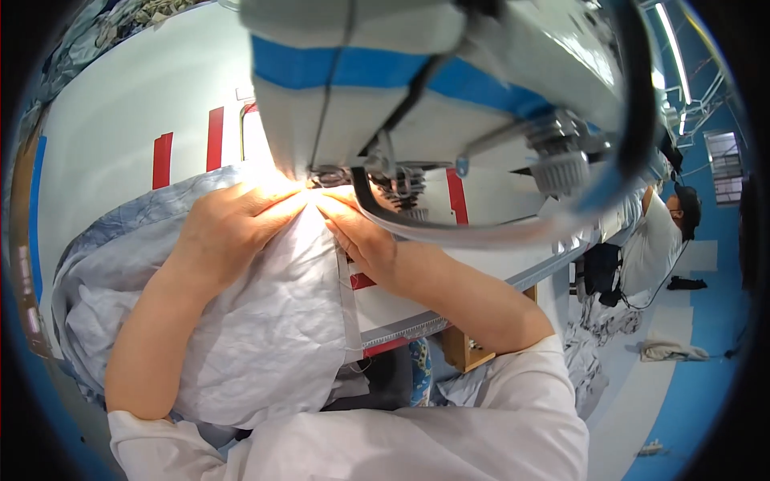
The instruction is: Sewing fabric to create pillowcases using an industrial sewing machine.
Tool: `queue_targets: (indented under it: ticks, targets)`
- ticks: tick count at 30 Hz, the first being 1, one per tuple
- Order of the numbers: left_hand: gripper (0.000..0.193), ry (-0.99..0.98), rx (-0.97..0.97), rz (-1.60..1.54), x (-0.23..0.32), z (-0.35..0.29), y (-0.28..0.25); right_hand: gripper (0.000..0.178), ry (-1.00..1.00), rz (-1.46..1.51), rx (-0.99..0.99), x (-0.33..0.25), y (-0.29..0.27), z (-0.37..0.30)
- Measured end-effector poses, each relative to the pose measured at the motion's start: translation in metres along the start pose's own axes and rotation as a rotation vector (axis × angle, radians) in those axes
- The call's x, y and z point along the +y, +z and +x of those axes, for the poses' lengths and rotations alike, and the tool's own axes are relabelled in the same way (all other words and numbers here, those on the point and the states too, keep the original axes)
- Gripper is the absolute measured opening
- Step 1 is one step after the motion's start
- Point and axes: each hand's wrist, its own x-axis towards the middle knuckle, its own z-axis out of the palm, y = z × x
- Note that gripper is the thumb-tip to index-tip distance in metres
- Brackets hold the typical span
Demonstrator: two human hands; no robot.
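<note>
A pale bluish-white piece of fabric [265, 337] with a patterned blue-grey band along its far edge covers the table in front of me and hangs over my lap. My left hand [228, 224] grips it, fingers together and pointing toward the lit needle area of a white sewing machine [297, 120] with a blue stripe. From the other side my right hand [361, 232] pinches the same fabric at its right edge. Both sets of fingertips nearly meet under the machine head, where glare and the machine hide the needle and the exact grip.
Red tape strips [215, 138] mark the white tabletop [104, 152]. A measuring tape [409, 329] runs along its front edge, above a wooden drawer [464, 353]. Piled cloth [88, 44] lies at the far left. Another person [654, 240] works at the right.
</note>
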Motion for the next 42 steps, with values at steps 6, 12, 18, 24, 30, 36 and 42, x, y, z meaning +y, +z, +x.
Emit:
queue_targets:
  ticks: [6, 12, 18, 24, 30, 36, 42]
  targets:
    - [0.019, 0.001, -0.032, -0.047, -0.008, 0.004, -0.006, 0.021, 0.177, 0.021, -0.108, 0.013, -0.016, -0.003]
    - [0.016, 0.012, -0.005, -0.070, -0.013, 0.006, -0.003, 0.020, 0.336, 0.240, -0.031, 0.064, -0.036, 0.041]
    - [0.017, 0.009, -0.068, 0.009, -0.017, 0.007, -0.003, 0.019, 0.413, 0.326, -0.008, 0.083, -0.025, 0.048]
    - [0.020, 0.043, -0.012, 0.012, -0.008, -0.004, 0.000, 0.018, 0.447, 0.469, 0.071, 0.082, -0.027, 0.044]
    - [0.023, -0.016, -0.035, 0.054, -0.006, -0.005, -0.007, 0.017, 0.265, 0.319, 0.266, 0.002, -0.039, -0.044]
    - [0.044, -0.134, 0.118, -0.319, 0.099, -0.064, -0.052, 0.045, 0.493, 0.799, -0.051, -0.087, 0.010, -0.151]
    - [0.054, -0.640, -0.207, -0.350, 0.189, -0.142, -0.002, 0.029, 0.298, 1.167, -0.427, -0.123, 0.077, -0.164]
